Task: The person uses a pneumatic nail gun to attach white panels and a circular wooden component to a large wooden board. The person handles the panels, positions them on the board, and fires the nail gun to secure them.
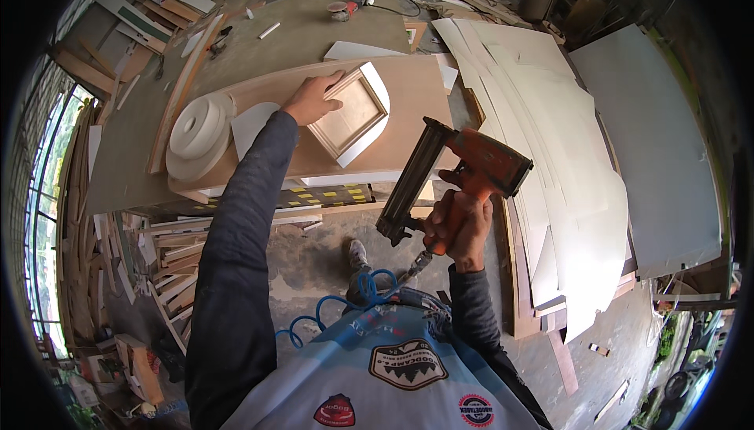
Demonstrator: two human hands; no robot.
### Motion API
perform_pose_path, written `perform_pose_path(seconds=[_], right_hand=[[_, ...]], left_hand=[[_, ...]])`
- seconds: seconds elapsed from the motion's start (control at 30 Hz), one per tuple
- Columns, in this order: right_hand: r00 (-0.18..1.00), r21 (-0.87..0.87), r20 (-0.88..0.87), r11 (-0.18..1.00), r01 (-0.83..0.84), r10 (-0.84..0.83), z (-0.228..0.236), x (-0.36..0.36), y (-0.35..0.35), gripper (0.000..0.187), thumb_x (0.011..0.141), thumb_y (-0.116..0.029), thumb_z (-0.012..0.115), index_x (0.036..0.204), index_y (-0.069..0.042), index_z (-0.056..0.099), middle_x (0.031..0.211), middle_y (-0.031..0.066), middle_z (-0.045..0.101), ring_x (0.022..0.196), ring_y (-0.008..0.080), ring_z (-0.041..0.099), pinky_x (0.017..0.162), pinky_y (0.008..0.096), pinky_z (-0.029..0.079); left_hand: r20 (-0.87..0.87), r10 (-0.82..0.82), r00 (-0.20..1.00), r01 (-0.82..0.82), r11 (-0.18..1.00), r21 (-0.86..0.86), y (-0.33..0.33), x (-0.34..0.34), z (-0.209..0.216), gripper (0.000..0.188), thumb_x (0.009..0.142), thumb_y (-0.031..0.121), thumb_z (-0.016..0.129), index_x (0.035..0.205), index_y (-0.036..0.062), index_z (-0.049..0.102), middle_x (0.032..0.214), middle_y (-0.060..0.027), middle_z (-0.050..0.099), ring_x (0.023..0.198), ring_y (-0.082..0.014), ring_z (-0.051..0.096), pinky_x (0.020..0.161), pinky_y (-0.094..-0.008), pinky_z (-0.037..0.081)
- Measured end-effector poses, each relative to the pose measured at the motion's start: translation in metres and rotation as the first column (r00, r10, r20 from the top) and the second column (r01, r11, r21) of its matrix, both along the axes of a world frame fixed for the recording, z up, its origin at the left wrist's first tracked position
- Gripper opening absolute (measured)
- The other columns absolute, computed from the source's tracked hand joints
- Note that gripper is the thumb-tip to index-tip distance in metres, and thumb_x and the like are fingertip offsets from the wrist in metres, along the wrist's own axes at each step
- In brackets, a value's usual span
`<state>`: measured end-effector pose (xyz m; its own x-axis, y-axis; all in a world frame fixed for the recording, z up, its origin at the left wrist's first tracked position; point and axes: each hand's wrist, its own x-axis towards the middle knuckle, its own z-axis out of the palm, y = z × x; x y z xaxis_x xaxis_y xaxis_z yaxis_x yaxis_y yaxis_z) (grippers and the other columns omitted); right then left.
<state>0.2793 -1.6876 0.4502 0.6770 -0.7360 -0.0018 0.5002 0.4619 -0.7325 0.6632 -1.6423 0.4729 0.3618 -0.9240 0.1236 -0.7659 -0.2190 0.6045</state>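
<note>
An orange and black nail gun (479,164) is in my right hand (465,230), my fingers wrapped round its grip, its long magazine angled to the left. From the grip's base a blue coiled air hose (320,302) trails down in front of my shirt. My left hand (314,101) grips the upper left edge of a wooden frame (353,116), a shallow box shape with a white curved panel (376,121) along its right side. It rests on a brown board (416,88) on the workbench. The nail gun is apart from the frame.
Left on the bench stands a stack of white round discs (196,128). An angle grinder (342,10) with a cord lies at the far side. Large white sheets (534,139) are piled to the right. Wood offcuts (177,261) fill a rack at the lower left.
</note>
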Motion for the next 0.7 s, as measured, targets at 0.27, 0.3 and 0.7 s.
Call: perform_pose_path(seconds=[0.27, 0.3, 0.7], right_hand=[[1.0, 0.185, 0.007, 0.982, 0.028, -0.03, -0.024, -0.013, -0.001, 0.043, 0.093, -0.02, 0.05, 0.127, 0.007, 0.052, 0.062, 0.0108, 0.054, 0.039, 0.0175, 0.043, 0.042, 0.0358, 0.045], [1.0, 0.206, 0.024, 0.978, 0.013, -0.018, -0.026, -0.015, -0.001, 0.045, 0.093, -0.022, 0.05, 0.127, 0.008, 0.051, 0.061, 0.0097, 0.053, 0.039, 0.0162, 0.042, 0.042, 0.0346, 0.044], [0.981, 0.454, 0.12, 0.871, -0.189, 0.15, -0.071, -0.026, -0.002, 0.045, 0.093, -0.026, 0.051, 0.126, 0.005, 0.053, 0.06, 0.0077, 0.054, 0.042, 0.0156, 0.044, 0.049, 0.0335, 0.046]], left_hand=[[-0.82, 0.016, 0.572, -0.439, 0.851, -0.289, 0.032, -0.02, -0.054, 0.036, 0.088, 0.01, 0.068, 0.123, 0.0024, 0.064, 0.107, -0.0043, 0.069, 0.098, -0.0128, 0.063, 0.088, -0.0289, 0.05], [-0.836, 0.032, 0.548, -0.456, 0.849, -0.266, 0.032, -0.02, -0.064, 0.035, 0.088, 0.01, 0.068, 0.122, 0.0029, 0.064, 0.108, -0.004, 0.069, 0.098, -0.0131, 0.063, 0.088, -0.0291, 0.05], [-0.364, 0.323, 0.874, -0.383, 0.918, -0.105, 0.0, -0.017, -0.123, 0.039, 0.086, 0.024, 0.073, 0.118, 0.0044, 0.069, 0.112, -0.0101, 0.065, 0.105, -0.022, 0.06, 0.093, -0.0349, 0.048]])
